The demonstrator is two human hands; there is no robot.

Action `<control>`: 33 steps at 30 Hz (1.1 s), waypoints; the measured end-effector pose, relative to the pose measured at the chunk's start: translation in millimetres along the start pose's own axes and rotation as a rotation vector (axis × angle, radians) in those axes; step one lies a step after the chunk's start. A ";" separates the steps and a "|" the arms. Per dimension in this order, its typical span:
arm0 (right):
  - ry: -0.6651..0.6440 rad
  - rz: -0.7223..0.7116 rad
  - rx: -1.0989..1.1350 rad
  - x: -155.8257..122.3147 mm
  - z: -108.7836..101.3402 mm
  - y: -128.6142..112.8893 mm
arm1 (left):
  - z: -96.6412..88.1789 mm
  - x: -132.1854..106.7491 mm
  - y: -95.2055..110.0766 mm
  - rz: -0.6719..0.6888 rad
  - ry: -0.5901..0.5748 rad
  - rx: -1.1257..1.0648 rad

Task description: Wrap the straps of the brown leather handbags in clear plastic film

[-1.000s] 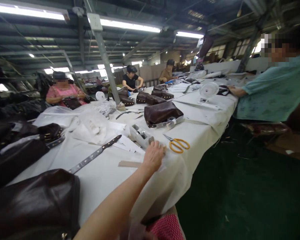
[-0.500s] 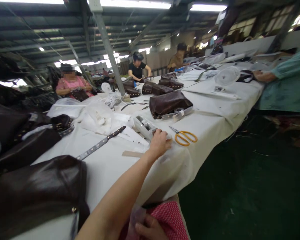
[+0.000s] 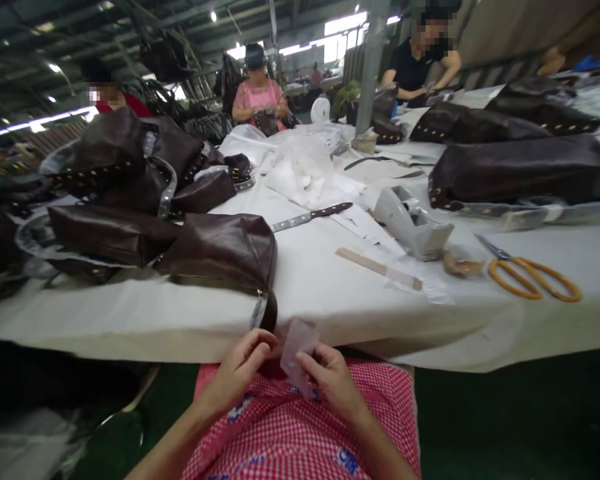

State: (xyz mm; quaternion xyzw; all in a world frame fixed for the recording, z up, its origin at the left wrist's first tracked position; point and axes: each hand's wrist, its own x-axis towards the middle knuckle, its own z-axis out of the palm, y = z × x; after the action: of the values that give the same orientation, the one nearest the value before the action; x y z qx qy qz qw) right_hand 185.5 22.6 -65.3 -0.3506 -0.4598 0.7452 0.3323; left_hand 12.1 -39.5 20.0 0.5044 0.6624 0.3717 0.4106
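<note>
My right hand (image 3: 333,377) pinches a small sheet of translucent plastic film (image 3: 299,350) between thumb and fingers, above my lap. Just left of the film is my left hand (image 3: 245,367), its thumb and index finger curled close together; whatever may be between them is too small to make out. Beyond my left fingers, a dark brown leather bag (image 3: 225,253) lies at the table edge, a zip end and strap (image 3: 266,312) hanging over it. A grey tape dispenser (image 3: 413,223) stands further off to the right, near scissors with orange handles (image 3: 535,277).
More brown bags are piled on the left (image 3: 110,230), and others lie at the right (image 3: 525,170). A studded strap (image 3: 313,217), a tan strip (image 3: 375,267) and crumpled plastic (image 3: 305,163) lie mid-table. A post (image 3: 373,73) rises behind; several co-workers sit beyond.
My left hand has come back from the tape dispenser to beside my right hand. The film in my right hand is now raised into view. My head has turned to the left.
</note>
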 end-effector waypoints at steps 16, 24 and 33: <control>0.139 -0.054 -0.300 46.1 41.7 -35.5 | -32.9 -26.5 -52.2 -0.158 0.290 -0.601; 0.076 0.074 -0.639 31.9 68.7 -28.9 | -45.7 -34.8 -59.1 -0.175 0.204 -0.630; 0.309 -0.274 -0.981 40.7 61.1 -46.8 | -65.0 -39.0 -81.6 -0.209 0.322 -0.630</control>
State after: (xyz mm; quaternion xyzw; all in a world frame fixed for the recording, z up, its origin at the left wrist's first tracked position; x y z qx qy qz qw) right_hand 121.2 44.9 -10.9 -0.5072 -0.7415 0.3318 0.2877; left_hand -71.2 -100.1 -22.3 0.2176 0.6196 0.5882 0.4720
